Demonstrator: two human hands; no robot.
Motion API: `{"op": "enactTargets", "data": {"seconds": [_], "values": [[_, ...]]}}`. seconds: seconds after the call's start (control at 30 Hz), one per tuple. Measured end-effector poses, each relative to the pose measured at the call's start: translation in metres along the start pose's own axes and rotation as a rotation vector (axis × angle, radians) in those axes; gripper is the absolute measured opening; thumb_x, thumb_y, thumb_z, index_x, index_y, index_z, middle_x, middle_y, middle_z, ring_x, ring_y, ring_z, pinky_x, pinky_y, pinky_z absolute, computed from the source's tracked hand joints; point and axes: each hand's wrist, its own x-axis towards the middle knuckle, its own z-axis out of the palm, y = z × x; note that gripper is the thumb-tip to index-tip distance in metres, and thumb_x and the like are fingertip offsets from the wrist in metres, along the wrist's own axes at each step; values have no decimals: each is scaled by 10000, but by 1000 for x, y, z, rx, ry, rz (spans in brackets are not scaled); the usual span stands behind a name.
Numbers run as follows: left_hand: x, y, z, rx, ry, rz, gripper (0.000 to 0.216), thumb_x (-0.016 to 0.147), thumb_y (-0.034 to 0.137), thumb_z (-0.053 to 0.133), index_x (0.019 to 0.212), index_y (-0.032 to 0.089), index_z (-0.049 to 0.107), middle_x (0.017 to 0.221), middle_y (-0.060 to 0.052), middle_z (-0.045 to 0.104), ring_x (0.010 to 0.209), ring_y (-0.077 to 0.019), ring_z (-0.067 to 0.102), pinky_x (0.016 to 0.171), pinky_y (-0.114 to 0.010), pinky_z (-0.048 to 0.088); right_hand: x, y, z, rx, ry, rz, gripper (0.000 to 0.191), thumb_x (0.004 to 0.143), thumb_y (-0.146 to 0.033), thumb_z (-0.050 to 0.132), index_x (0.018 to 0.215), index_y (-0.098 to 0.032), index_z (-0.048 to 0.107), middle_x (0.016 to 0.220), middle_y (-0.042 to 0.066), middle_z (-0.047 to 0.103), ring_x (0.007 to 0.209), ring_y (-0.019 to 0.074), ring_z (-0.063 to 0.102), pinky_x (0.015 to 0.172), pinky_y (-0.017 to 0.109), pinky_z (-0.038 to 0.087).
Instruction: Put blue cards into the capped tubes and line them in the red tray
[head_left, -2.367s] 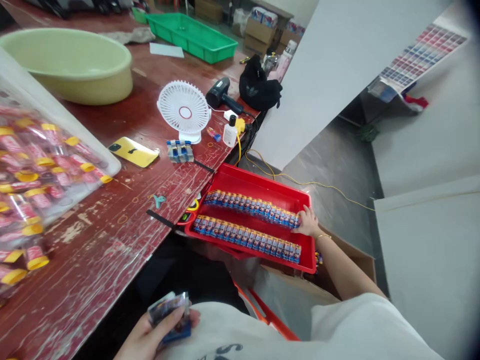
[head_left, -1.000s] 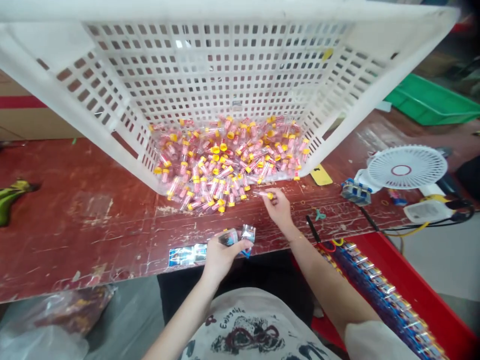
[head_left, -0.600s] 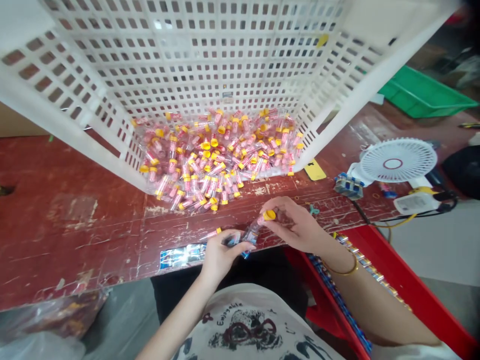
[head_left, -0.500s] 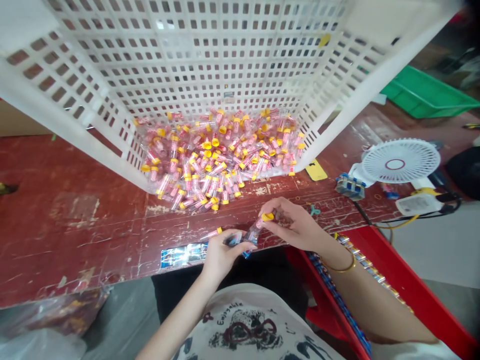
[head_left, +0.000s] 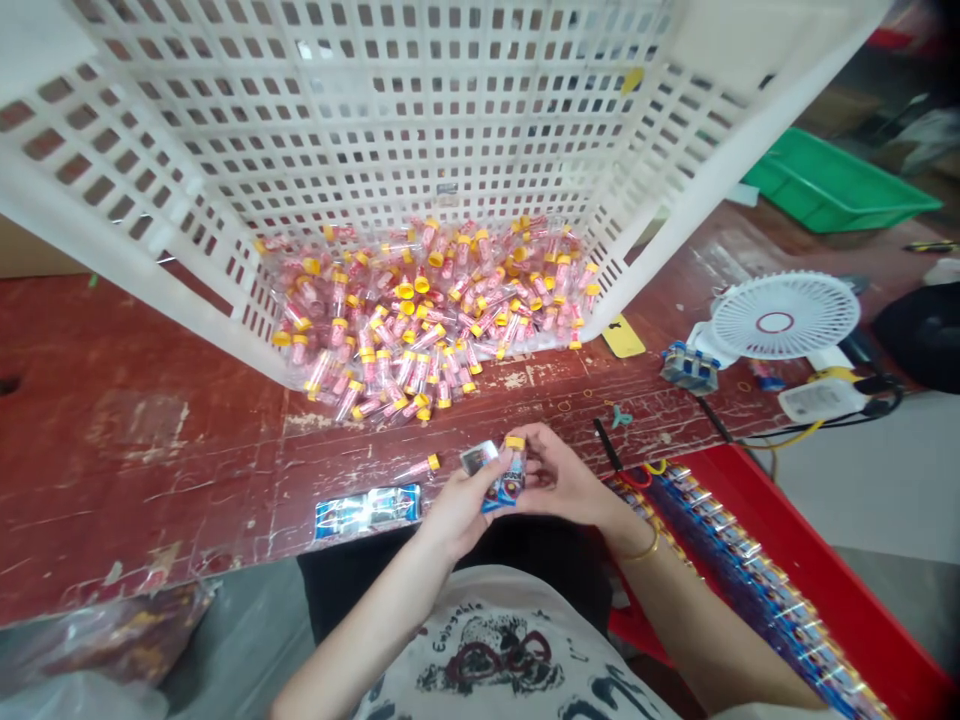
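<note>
My left hand (head_left: 459, 508) is closed on a small stack of blue printed sleeves (head_left: 480, 462) near the table's front edge. My right hand (head_left: 556, 480) pinches a small yellow-capped vial (head_left: 514, 462) upright, with a blue sleeve round its body, right against the left hand's fingers. Behind them a tipped white slotted crate (head_left: 420, 130) spills a heap of pink yellow-capped vials (head_left: 420, 310) onto the worn red table (head_left: 150, 440). One loose vial (head_left: 421, 467) lies just left of my hands.
A strip of blue sleeves (head_left: 367, 508) lies at the table edge. At lower right a red tray (head_left: 840, 590) holds rows of sleeved vials (head_left: 750, 570). A white fan (head_left: 780, 318), a yellow phone (head_left: 622, 337), a green tray (head_left: 832, 185) and cables sit to the right.
My view swung from the red tray to the crate. My right hand took a vial from the heap and brought it to the left hand, where it now stands upright with a sleeve round it.
</note>
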Motion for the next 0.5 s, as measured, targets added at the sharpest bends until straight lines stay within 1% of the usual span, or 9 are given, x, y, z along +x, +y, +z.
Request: {"op": "enactTargets", "data": {"seconds": [0.03, 0.07, 0.1, 0.17, 0.23, 0.37, 0.5], "values": [[2, 1, 3, -19, -1, 5, 300, 736, 304, 749, 953, 106, 686, 860, -114, 739, 758, -207, 694, 713, -335, 574, -5, -1, 3, -35, -3, -19, 656, 599, -336, 832, 1118, -250, 440, 1074, 39, 529, 864, 158, 584, 678, 273, 540], [3, 2, 6, -29, -5, 9, 308, 737, 304, 748, 961, 102, 685, 857, -112, 739, 752, -205, 695, 711, -325, 572, -8, -1, 7, -77, 18, -42, 744, 556, -290, 854, 1146, -259, 402, 1102, 46, 508, 900, 168, 578, 693, 276, 541], [3, 2, 9, -29, -10, 14, 315, 736, 305, 750, 968, 101, 686, 855, -108, 740, 748, -205, 696, 704, -316, 569, -10, -1, 9, -117, 54, -64, 767, 551, -254, 852, 1154, -260, 378, 1106, 49, 498, 909, 170, 574, 695, 275, 540], [3, 2, 11, 7, -13, 29, 323, 722, 318, 759, 954, 102, 692, 828, -98, 743, 734, -203, 698, 674, -287, 559, -12, -1, 12, -165, 134, -92, 700, 604, -216, 805, 1141, -258, 358, 1090, 51, 488, 861, 156, 574, 650, 260, 530], [1, 1, 10, 73, -15, 49, 322, 696, 314, 780, 930, 108, 700, 799, -84, 744, 724, -196, 699, 652, -260, 545, -11, 1, 13, -197, 183, -117, 659, 628, -199, 775, 1129, -252, 352, 1075, 52, 476, 837, 150, 567, 643, 261, 519], [-3, -4, 8, 151, -5, 97, 300, 672, 296, 797, 903, 131, 701, 787, -57, 743, 712, -179, 695, 657, -248, 532, -10, 6, 11, -251, 228, -166, 648, 626, -180, 760, 1128, -239, 356, 1051, 53, 455, 889, 170, 548, 731, 299, 506], [-3, -6, 8, 156, -2, 103, 279, 683, 306, 786, 890, 140, 702, 780, -50, 740, 709, -172, 692, 667, -250, 530, -12, 10, 11, -229, 240, -157, 653, 619, -170, 757, 1126, -238, 350, 1054, 54, 442, 888, 169, 544, 710, 289, 500]]}}
